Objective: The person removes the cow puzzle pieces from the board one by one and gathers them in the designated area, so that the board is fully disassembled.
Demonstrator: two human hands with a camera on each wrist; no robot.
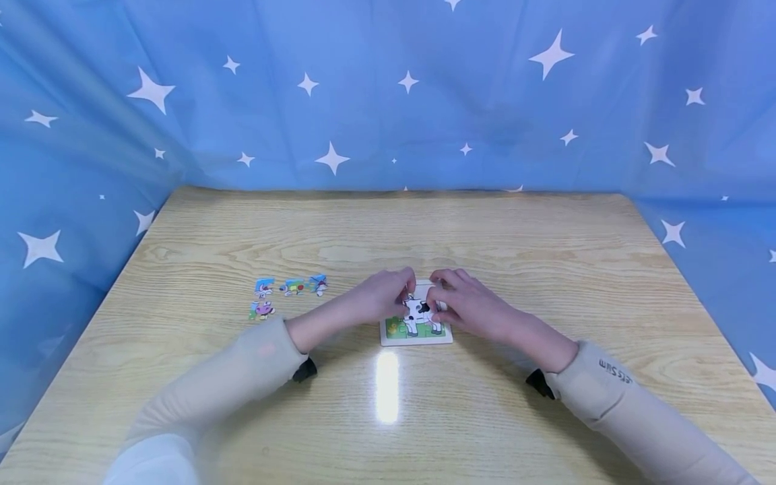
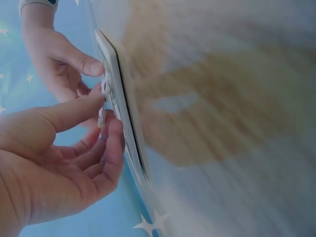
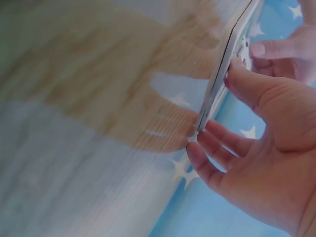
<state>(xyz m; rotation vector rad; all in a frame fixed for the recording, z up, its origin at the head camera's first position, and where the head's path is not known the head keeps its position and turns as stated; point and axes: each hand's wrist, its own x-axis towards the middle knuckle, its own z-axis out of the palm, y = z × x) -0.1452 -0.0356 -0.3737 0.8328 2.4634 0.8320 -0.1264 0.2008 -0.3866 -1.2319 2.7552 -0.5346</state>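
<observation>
A small white-framed puzzle tray (image 1: 417,341) with a cow picture lies on the wooden table (image 1: 388,229). Both hands meet over its far half. In the left wrist view my left hand (image 2: 108,114) pinches a white puzzle piece (image 2: 102,117) between thumb and forefinger, right against the tray's face (image 2: 118,84). My right hand (image 1: 438,296) is at the tray's right side. Its thumb (image 3: 247,84) presses on the tray (image 3: 221,74), and its other fingers (image 3: 212,148) hang loosely curled beside the edge. The far part of the picture is hidden under the hands.
Several loose puzzle pieces (image 1: 289,288) lie in a small group on the table, left of the tray. A blue star-print curtain (image 1: 388,94) surrounds the table on the back and both sides. A bright glare spot (image 1: 386,387) sits near the front.
</observation>
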